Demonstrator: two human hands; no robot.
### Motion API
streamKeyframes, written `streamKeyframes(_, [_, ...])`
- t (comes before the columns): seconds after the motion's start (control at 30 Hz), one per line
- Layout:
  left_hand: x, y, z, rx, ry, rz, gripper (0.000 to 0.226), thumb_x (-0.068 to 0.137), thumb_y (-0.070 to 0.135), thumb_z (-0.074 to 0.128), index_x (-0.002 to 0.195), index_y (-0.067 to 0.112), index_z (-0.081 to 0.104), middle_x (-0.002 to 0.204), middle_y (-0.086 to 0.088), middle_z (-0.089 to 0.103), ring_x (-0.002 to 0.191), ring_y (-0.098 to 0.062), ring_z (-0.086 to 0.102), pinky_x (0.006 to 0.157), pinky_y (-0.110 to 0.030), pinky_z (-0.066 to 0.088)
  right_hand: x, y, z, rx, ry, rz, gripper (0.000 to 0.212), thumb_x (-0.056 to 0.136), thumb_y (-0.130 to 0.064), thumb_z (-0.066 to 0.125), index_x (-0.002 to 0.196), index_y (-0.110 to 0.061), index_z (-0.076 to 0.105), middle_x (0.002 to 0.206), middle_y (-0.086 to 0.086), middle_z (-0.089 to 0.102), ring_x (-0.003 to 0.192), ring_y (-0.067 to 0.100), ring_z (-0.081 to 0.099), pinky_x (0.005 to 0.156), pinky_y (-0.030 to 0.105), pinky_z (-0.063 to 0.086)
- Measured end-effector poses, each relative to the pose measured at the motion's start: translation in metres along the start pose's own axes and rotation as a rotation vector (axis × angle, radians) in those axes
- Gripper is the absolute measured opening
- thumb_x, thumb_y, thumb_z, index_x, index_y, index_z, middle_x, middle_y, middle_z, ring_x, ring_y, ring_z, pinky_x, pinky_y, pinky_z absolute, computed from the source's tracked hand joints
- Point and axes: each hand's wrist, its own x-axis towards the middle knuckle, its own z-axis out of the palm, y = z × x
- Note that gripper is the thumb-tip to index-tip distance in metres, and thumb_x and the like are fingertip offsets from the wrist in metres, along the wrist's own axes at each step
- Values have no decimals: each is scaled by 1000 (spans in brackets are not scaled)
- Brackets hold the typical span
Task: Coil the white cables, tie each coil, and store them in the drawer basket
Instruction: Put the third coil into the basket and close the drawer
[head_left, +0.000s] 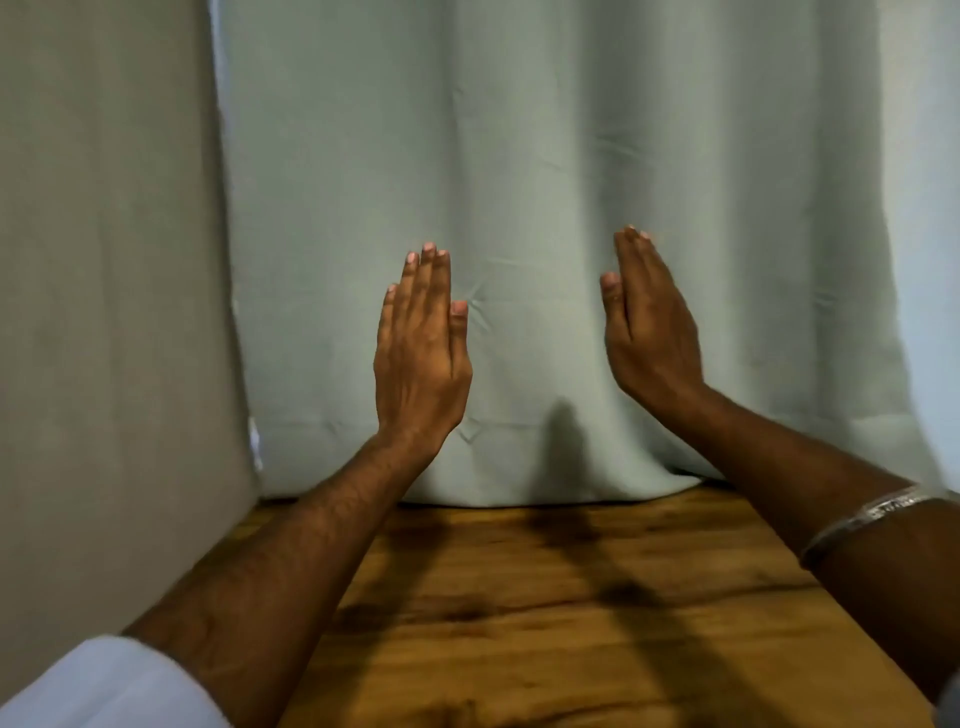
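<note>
Both hands, left (422, 358) and right (649, 332), flat, fingers straight, pointing up, holding nothing, above wooden table (571, 623).

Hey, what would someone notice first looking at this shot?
Two open hands raised with straight fingers in mid-frame: the left hand and the right hand, before a pale green curtain. Below lies a wooden tabletop; a silver bangle circles the right forearm.

right hand (649, 332) fingertips blurred, sleeve (104, 686) cut off
</note>
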Motion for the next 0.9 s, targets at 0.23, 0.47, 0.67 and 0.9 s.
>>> streamKeyframes(0.23, [-108, 193, 78, -394, -351, 72, 58, 105, 39, 39, 156, 13, 31, 163, -2, 29, 153, -15, 20, 125, -37, 17, -100, 75, -153, -282, -21, 147, 53, 112, -35, 34, 160, -13, 34, 167, 4, 34, 156, 16, 26, 125, 26, 22])
streamKeyframes(0.47, [-239, 403, 62, -798, -852, 164, 68, 94, 41, 61, 154, 20, 36, 161, 0, 36, 149, -17, 28, 121, -33, 26, -236, 123, -356, -646, 5, 427, 54, 112, -35, 34, 160, -13, 34, 167, 4, 33, 157, 15, 24, 124, 23, 18])
streamKeyframes(0.67, [-309, 507, 0, -960, -1322, 387, 75, 87, 61, 63, 150, 26, 40, 156, 0, 40, 143, -22, 37, 111, -39, 38, -321, 123, -488, -971, 98, 660, 55, 111, -34, 37, 161, -12, 30, 169, 7, 28, 159, 21, 17, 130, 41, 17])
streamKeyframes(0.9, [-361, 529, -42, -1085, -1625, 760, 100, 84, 60, 68, 160, 27, 13, 168, 10, 5, 154, -10, 4, 123, -35, 15, -398, 139, -555, -997, 95, 1376, 76, 103, -25, 53, 161, 2, 12, 170, 22, 13, 158, 40, 3, 129, 49, 12])
